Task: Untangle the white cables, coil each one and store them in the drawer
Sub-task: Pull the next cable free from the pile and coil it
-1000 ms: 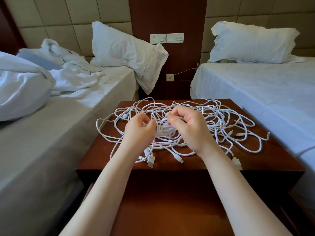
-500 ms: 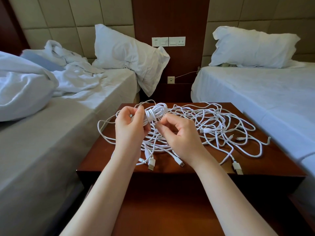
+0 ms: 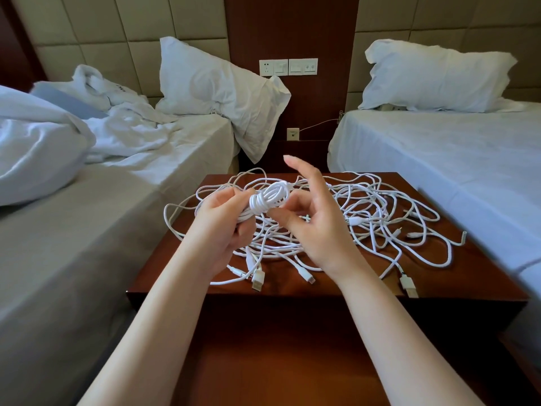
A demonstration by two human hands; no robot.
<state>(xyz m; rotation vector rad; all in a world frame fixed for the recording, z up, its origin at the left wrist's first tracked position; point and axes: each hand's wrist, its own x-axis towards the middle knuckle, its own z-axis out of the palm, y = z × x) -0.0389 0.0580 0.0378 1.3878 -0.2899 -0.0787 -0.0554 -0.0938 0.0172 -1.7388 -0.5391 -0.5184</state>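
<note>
I see my left hand (image 3: pixel 222 221) gripping the coil (image 3: pixel 269 199), its long axis pointing right at my right hand (image 3: pixel 317 227), fingers splayed, just beside it.

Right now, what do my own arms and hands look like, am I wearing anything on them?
Nothing worn that shows. The left hand and right hand are bare, no gloves, and no ring is visible on the fingers. Both forearms are uncovered down to the bottom edge of the picture: no sleeves, watch, bracelet or strap at either wrist.
</note>
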